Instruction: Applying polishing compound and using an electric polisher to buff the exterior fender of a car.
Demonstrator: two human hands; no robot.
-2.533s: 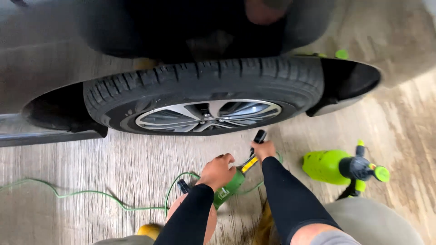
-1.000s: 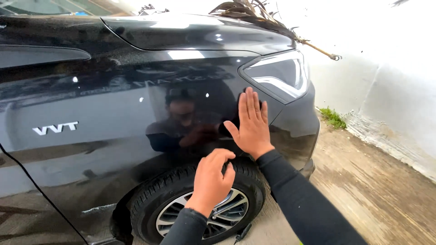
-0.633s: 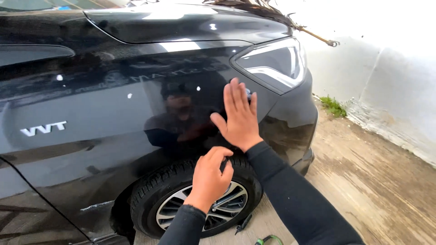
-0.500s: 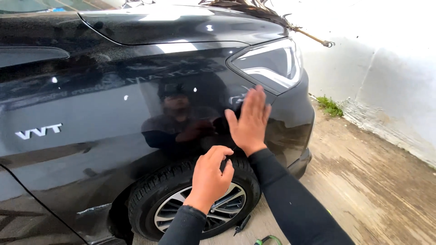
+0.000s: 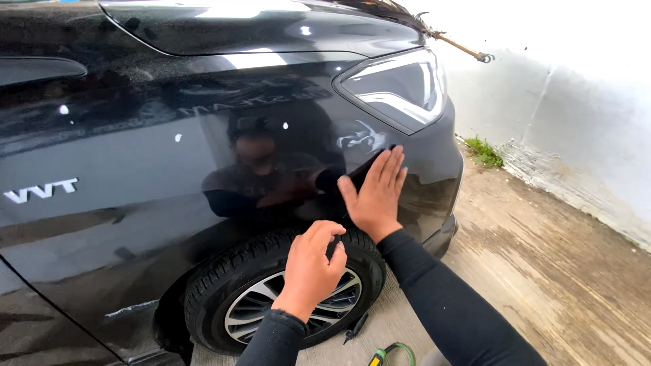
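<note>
My right hand (image 5: 375,195) lies flat against the glossy black fender (image 5: 156,163) of a car, fingers together and pointing up, just below the headlight (image 5: 397,85). Above its fingertips a whitish smear (image 5: 359,139) shows on the paint. My left hand (image 5: 312,268) hovers lower, in front of the front wheel (image 5: 264,308). Its fingers curl toward the thumb, with its back to me and nothing visible in it. Both arms wear black sleeves.
A green cord with a yellow-tipped tool (image 5: 385,353) and a small black part (image 5: 354,327) lie on the ground by the tyre. A white wall (image 5: 576,102) runs on the right with a tuft of grass (image 5: 483,150) at its foot. Wet concrete (image 5: 542,271) stretches between.
I rose from the tool beside the tyre to face the fender. My right hand has slid down and right across the paint, leaving a whitish smear; my left hand stays curled.
</note>
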